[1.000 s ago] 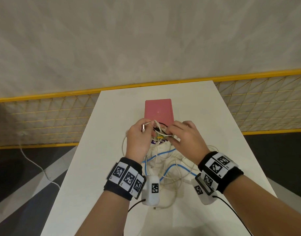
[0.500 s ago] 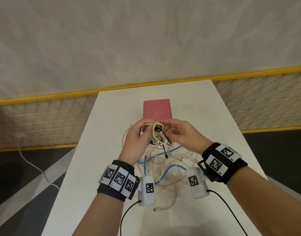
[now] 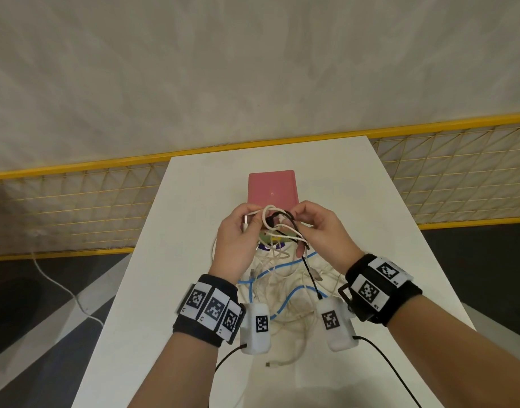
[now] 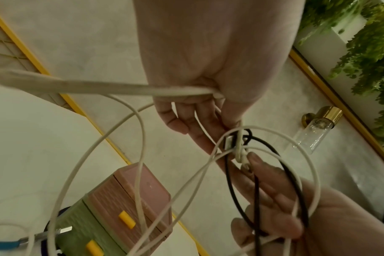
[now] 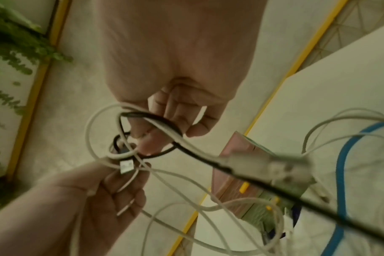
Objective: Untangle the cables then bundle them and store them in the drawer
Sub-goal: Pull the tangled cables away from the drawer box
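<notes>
- Both hands raised above table, working a knot of cables between them, just in front of drawer unit.
- left hand: fingers curled round white cable; its metal USB plug pokes out past the thumb side. Left wrist view shows the white cable running through the closed fist.
- right hand: thumb and fingertips pinch black cable at the knot. Right wrist view shows the black cable looped over the fingers, white loop threaded through it.
- Black cable hangs down from the knot, loose end dangling near the right wrist camera.
- Nearest on the table, below the wrists: cable pile, white leads tangled with a blue cable; one white plug end lies at the near edge of the pile.
- Wrist cameras with marker bands on both wrists; each has a black lead running back toward the person.
- drawer unit behind the hands, mid-table: pink top, green tier below, yellow handles seen in wrist views. Drawers look closed.
- Beyond the table: yellow mesh fence, grey wall above it.
- Wrist views also catch green foliage and a glass wall lamp.
</notes>
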A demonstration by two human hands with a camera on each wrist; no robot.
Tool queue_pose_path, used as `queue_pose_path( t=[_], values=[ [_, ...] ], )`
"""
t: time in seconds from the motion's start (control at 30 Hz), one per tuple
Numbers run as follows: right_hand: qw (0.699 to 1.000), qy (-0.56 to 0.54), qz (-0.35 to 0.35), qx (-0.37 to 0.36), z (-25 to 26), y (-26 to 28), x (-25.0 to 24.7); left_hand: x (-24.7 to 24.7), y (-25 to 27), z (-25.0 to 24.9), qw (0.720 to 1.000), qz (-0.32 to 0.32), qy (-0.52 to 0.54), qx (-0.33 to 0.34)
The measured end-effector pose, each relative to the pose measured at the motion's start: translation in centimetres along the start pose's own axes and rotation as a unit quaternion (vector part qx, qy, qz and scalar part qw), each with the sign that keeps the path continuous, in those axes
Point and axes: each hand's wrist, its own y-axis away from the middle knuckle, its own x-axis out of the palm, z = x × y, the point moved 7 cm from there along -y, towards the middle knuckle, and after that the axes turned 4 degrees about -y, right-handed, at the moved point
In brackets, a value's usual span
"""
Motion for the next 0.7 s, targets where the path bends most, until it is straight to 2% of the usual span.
queue_pose_path(
  t=[0.1,0.2,0.37,0.5,0.57,0.63,0.7],
  values=[
    [0.999,-0.046,-0.009,0.017,-0.3,-0.3,-0.1,0.0,-0.1,0.3,1.0,-0.003,0.003,-0.01],
    [0.995,-0.083,0.014,0.048,-0.9,-0.6,-0.2,-0.1,-0.3,0.2,1.0,-0.004,0.006,-0.009],
    [0.992,-0.086,0.03,0.084,-1.7,-1.0,0.0,0.0,-0.6,0.4,1.0,0.002,-0.016,-0.008],
    [0.994,-0.035,0.036,0.098,-2.0,-1.1,0.4,0.1,-0.8,0.5,0.999,0.001,-0.049,-0.009],
    [0.995,0.003,0.013,0.098,-2.2,-1.4,0.4,0.2,-0.7,0.2,0.997,-0.004,-0.076,0.004],
    [0.995,0.049,-0.022,0.083,-2.1,-1.7,0.1,0.5,-0.3,-0.2,0.993,-0.006,-0.118,0.033],
    [0.994,0.094,-0.029,0.052,-1.8,-1.8,0.0,0.5,-0.2,-0.4,0.986,-0.019,-0.157,0.059]
  ],
)
